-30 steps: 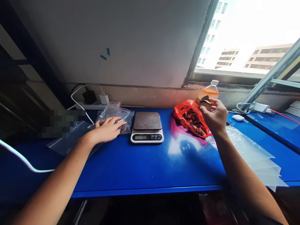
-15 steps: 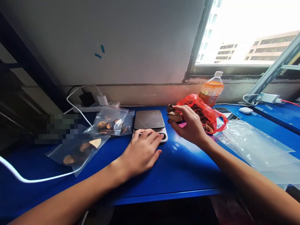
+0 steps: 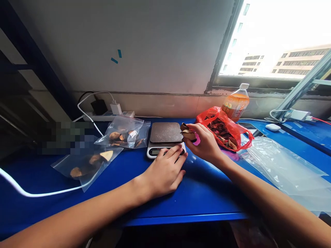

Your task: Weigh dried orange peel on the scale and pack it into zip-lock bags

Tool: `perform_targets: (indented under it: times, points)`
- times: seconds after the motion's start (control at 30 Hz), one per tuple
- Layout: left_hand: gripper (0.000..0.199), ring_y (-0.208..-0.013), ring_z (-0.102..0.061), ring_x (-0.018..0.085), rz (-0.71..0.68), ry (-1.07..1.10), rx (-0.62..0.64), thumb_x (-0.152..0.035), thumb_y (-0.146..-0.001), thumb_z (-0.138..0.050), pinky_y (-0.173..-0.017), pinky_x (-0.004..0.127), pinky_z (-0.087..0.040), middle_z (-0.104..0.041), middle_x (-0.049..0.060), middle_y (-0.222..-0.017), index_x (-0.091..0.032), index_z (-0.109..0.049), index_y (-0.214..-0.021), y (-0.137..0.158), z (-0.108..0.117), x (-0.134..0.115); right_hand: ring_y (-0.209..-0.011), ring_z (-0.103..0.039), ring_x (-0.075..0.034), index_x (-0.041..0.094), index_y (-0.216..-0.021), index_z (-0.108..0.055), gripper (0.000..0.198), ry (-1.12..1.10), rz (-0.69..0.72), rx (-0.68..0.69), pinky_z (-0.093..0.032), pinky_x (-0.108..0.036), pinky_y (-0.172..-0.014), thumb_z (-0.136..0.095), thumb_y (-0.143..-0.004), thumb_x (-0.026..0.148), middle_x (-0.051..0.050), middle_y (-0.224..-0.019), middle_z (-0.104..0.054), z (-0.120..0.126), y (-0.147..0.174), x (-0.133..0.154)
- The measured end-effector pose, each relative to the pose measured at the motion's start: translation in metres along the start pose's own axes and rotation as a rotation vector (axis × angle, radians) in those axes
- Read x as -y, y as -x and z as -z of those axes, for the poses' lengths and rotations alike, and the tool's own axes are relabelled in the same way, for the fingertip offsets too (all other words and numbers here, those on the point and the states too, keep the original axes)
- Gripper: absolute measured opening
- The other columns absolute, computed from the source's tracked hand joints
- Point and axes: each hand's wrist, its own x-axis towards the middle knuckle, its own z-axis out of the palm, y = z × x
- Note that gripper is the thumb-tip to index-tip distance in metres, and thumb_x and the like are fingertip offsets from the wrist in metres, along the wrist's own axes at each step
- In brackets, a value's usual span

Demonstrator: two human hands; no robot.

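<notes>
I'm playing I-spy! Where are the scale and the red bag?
Scale [image 3: 165,132]: head view, on its dark weighing plate.
Red bag [image 3: 237,131]: head view, on its right side wall.

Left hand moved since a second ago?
Yes: judged against the scale, the left hand moved right, off the clear bags to the scale's front.

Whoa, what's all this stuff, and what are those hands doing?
The right hand is holding some curled brown pieces at the right edge of a scale. The left hand has its fingers at the scale's front, partly covering the display and buttons. More dried-looking pieces sit in an open red bag on the right, and others are inside clear bags on the left.
</notes>
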Motion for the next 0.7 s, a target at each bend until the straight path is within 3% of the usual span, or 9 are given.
perform_targets:
  times: [0.23,0.37,0.53,0.63,0.7]
  points:
    - [0.049,-0.146,-0.031,0.033,0.059,0.134,0.068,-0.027,-0.093,-0.052,-0.109,0.056,-0.035,-0.049,0.023,-0.146,-0.004,-0.047,-0.136,-0.003,0.013,0.000,-0.090,-0.067,-0.026,0.019,-0.110,-0.059,0.033,0.053,-0.107,-0.047,-0.054,-0.041,-0.080,-0.062,-0.078,0.024,-0.011,-0.101,-0.069,0.002,-0.003,-0.004]
    - [0.056,-0.146,-0.033,0.032,-0.017,0.186,0.061,-0.025,-0.094,-0.049,-0.108,0.058,-0.037,-0.043,0.023,-0.152,-0.005,-0.039,-0.145,0.008,0.011,0.000,-0.091,-0.067,-0.026,0.019,-0.110,-0.059,0.033,0.058,-0.168,-0.030,-0.054,-0.042,-0.081,-0.061,-0.078,0.025,-0.011,-0.102,-0.070,0.001,0.000,-0.009]
    - [0.036,-0.129,-0.055,0.026,-0.324,0.236,-0.019,-0.027,-0.098,-0.046,-0.102,0.040,-0.046,-0.060,0.011,-0.140,-0.015,-0.056,-0.130,0.021,0.005,-0.010,-0.089,-0.068,-0.025,0.020,-0.109,-0.059,0.031,0.052,-0.199,-0.029,-0.056,-0.041,-0.078,-0.062,-0.080,0.027,-0.010,-0.101,-0.070,0.002,0.005,-0.016]
    - [0.027,-0.112,-0.065,0.017,-0.412,0.175,-0.092,-0.028,-0.101,-0.043,-0.091,0.029,-0.053,-0.068,0.003,-0.130,-0.020,-0.063,-0.118,0.026,-0.005,-0.001,-0.089,-0.069,-0.025,0.020,-0.111,-0.058,0.030,0.055,-0.228,-0.032,-0.057,-0.041,-0.078,-0.062,-0.082,0.029,-0.010,-0.102,-0.071,0.005,0.008,-0.019]
    - [0.030,-0.109,-0.067,0.012,-0.401,0.120,-0.105,-0.028,-0.100,-0.043,-0.086,0.022,-0.056,-0.069,-0.005,-0.127,-0.028,-0.064,-0.122,0.031,-0.012,0.012,-0.089,-0.070,-0.025,0.021,-0.112,-0.059,0.030,0.044,-0.248,-0.008,-0.058,-0.041,-0.078,-0.062,-0.084,0.031,-0.009,-0.102,-0.072,0.006,0.010,-0.018]
